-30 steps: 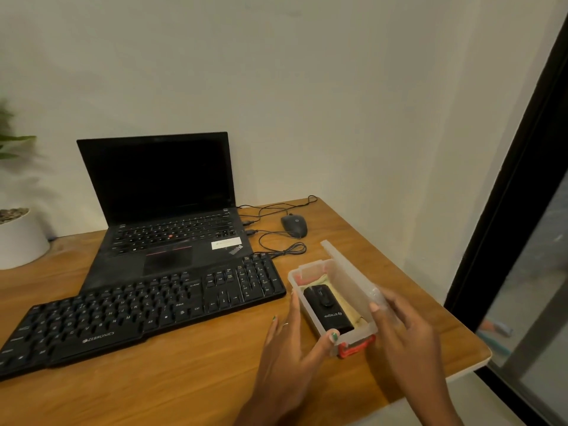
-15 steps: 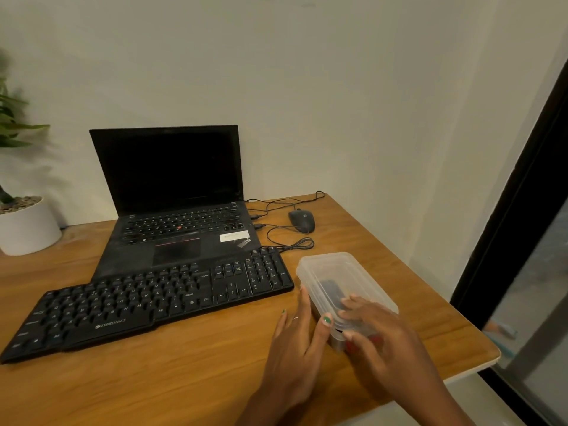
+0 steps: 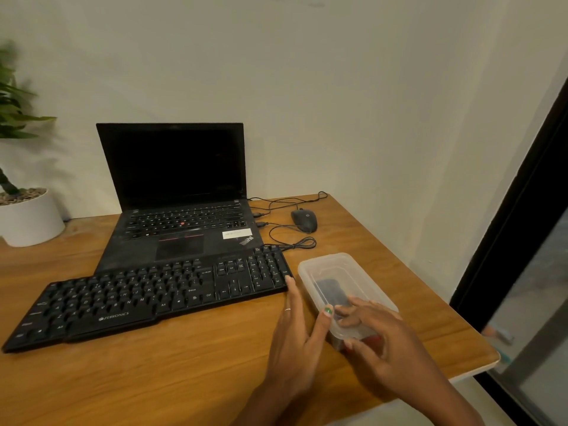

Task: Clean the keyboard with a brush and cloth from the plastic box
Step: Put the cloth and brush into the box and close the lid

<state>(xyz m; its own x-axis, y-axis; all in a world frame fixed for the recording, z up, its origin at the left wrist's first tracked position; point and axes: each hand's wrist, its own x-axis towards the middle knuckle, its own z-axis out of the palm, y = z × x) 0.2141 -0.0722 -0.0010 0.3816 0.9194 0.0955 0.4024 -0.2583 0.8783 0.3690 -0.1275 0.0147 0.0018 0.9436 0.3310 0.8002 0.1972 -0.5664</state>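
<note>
Keyboard [image 3: 147,298] lies black across the wooden counter [image 3: 184,373], in front of an open laptop [image 3: 178,192]. Just beside its right end sits the plastic box [image 3: 335,272] with its lid on and a dark object showing through. The left hand [image 3: 296,339] rests straight-fingered against the box's left side, thumb on the lid. The right hand [image 3: 381,339] curls over the near end, fingers on the lid, thumb under the rim.
</note>
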